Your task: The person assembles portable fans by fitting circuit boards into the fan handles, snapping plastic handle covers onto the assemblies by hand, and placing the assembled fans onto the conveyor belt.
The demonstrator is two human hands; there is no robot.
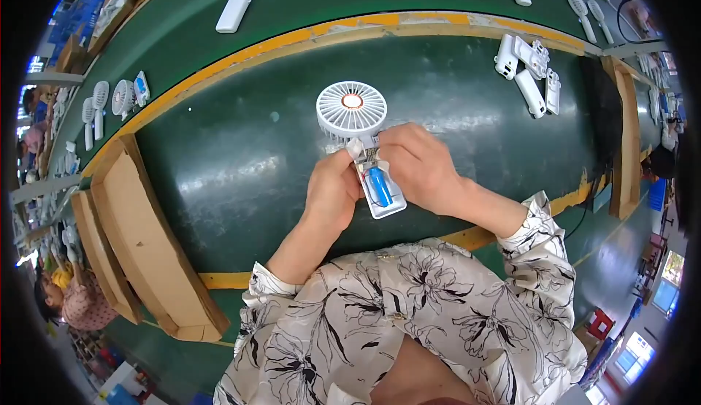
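Note:
A white handheld fan (353,110) lies in front of me, its round grille pointing away and its handle toward my body. The handle's back is off, so a blue battery (380,186) with thin wires and a small circuit board show inside the white shell. My left hand (330,190) grips the handle's left side near the neck, thumb on top. My right hand (418,166) pinches at the neck from the right with bent fingers; they hide what, if anything, is between their tips. A small whitish piece sits by my left thumb.
White plastic handle shells (531,91) lie piled at the right of the green table (241,179). Cardboard trays (146,237) stand at the left, another (626,142) at the right. Beyond a yellow edge (321,31), more fans (235,9) rest on a green belt. A person (84,299) sits far left.

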